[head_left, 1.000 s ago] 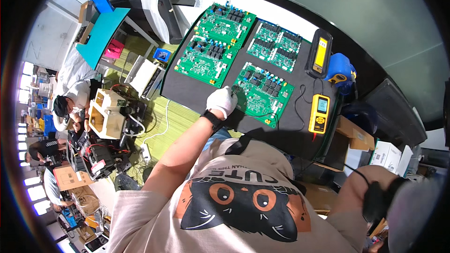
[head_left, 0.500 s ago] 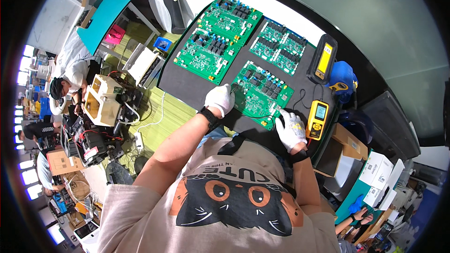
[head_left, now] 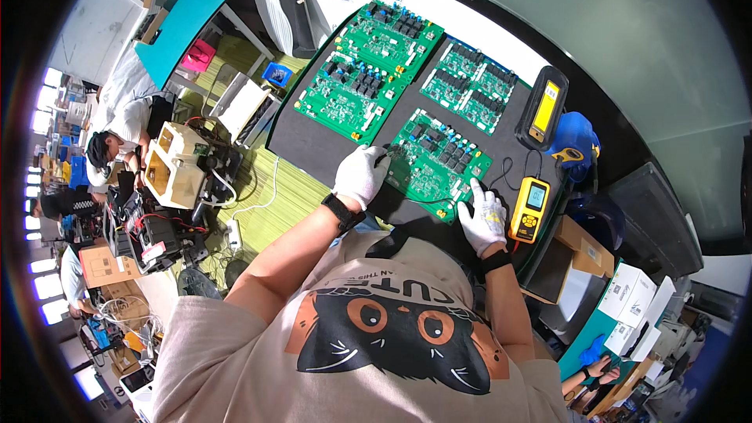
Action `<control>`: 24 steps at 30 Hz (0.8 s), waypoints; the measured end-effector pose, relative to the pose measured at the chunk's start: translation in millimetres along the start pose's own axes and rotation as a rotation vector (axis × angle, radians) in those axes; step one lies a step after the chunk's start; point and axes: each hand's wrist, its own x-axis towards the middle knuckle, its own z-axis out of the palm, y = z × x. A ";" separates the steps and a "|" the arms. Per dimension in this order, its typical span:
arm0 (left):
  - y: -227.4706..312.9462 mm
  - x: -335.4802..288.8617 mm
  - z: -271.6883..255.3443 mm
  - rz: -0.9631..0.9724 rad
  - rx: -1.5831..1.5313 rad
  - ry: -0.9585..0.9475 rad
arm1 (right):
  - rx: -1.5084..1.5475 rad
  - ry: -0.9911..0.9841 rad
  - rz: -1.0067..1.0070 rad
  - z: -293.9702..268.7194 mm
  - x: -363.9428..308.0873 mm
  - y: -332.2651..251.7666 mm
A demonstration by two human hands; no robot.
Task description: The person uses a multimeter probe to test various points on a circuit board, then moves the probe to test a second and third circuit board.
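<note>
A green circuit board [head_left: 435,160] with black and blue components lies in front of me on a dark mat. My left hand [head_left: 360,175], in a white glove, is closed at the board's left edge; a small dark thing shows at its fingertips, too little to name. My right hand [head_left: 484,218], gloved too, rests at the board's lower right corner with its fingers stretched out. A thin dark cable crosses the board's near part between the hands. Right of my right hand lies a yellow handheld meter [head_left: 529,210] with a lit display and a black lead.
Two larger green boards [head_left: 348,94] lie far left, and a panel of smaller boards [head_left: 468,86] at the back. A black-and-yellow device [head_left: 542,108] and a blue tool [head_left: 576,141] stand right. Cardboard boxes [head_left: 581,247] sit beyond; other people work at both sides.
My left hand has shifted slightly left and down, and its fingertips have drawn back from over the board. My right hand stays at the corner. The view has moved a little.
</note>
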 end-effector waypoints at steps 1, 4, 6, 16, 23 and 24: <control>-0.1 1.4 -0.2 0.016 0.015 -0.003 | 0.010 0.001 -0.006 -0.1 0.2 0.2; -1.6 6.8 1.3 0.032 0.056 -0.045 | -0.017 0.026 -0.017 0.8 0.5 0.8; -3.0 8.9 3.0 0.034 0.084 -0.086 | -0.014 0.042 -0.013 1.4 0.1 0.9; -0.5 18.3 13.8 0.056 0.175 -0.084 | 0.033 0.056 -0.032 2.7 -0.8 2.8; -0.9 18.6 16.5 0.075 0.218 -0.120 | 0.019 0.063 -0.042 3.2 0.8 3.9; -1.2 19.0 17.7 0.075 0.218 -0.120 | 0.011 0.062 -0.036 2.9 0.8 3.8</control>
